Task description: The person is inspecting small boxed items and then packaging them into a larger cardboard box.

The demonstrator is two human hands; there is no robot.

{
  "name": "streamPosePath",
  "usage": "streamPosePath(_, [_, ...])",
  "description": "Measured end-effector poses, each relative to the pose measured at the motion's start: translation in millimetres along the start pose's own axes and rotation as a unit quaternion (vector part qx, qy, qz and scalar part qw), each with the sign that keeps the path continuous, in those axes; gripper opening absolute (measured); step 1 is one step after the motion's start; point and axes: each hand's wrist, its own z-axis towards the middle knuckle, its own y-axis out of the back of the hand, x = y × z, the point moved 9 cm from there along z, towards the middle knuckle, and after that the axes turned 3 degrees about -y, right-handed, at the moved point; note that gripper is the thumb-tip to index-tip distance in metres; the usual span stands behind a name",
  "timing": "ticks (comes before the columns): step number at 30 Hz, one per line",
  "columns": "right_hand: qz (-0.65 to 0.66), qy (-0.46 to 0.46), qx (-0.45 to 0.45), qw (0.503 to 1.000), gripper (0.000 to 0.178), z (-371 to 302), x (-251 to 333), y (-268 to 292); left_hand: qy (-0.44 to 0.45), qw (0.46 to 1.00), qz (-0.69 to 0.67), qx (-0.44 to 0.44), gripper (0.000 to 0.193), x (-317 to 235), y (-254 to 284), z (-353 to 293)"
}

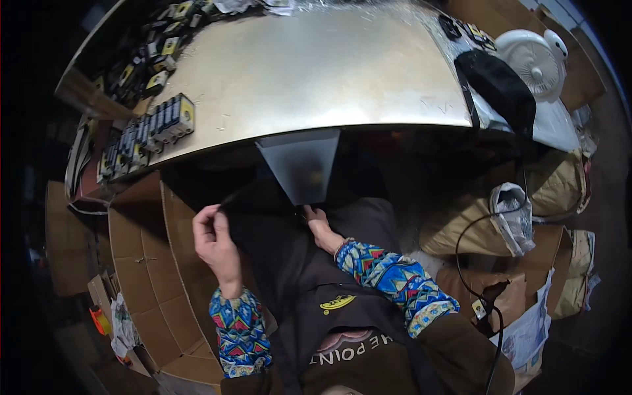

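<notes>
My left hand is raised in front of the table, left of my lap. Its fingers are curled in with thumb and forefinger close together; whether something thin is pinched there cannot be made out against the dark cloth. My right hand is over my lap, its fingers closed at the narrow lower end of a grey, translucent tapered panel. That panel slants down from the front edge of the table. What the right fingers grip is hidden. A dark apron covers my lap.
Small boxed packs stand in a row at the table's left edge, with a heap of similar packs behind. A black pouch and white fan are right. An open carton stands left; a cable hangs right.
</notes>
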Motion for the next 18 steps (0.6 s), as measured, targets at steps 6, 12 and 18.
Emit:
streamPosePath(6, [0.153,-0.101,0.249,0.951,0.032,-59,30,3,-0.032,0.99,0.109,0.085,0.009,-29,-3,-1])
streamPosePath(12, [-0.14,0.0,0.443,0.885,0.038,-196,162,37,-0.042,0.99,0.13,0.04,0.02,-15,34,35])
streamPosePath(18, [-0.263,0.587,-0.024,0.765,0.036,-169,377,65,0.003,0.943,-0.105,-0.316,0.067,33,83,136])
